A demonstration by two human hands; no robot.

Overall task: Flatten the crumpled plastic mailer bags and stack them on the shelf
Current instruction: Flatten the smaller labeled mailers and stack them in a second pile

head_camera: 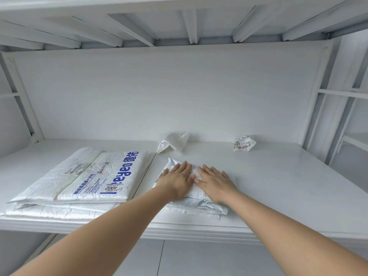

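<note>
A white plastic mailer bag (199,204) lies near the front of the white shelf (278,186), on top of a small pile of flattened bags. My left hand (177,179) and my right hand (215,181) press flat on it side by side, fingers spread and pointing away from me. To the left sits a stack of large flattened mailers (79,180) with blue print on the top one. Two crumpled bags remain at the back of the shelf: a clear-white one (173,143) in the middle and a small labelled one (244,143) to the right.
The shelf's white back wall (159,92) and metal frame posts (326,116) bound the space. The underside of an upper shelf (179,22) with ribs hangs overhead. The shelf's front edge (199,234) runs below my wrists.
</note>
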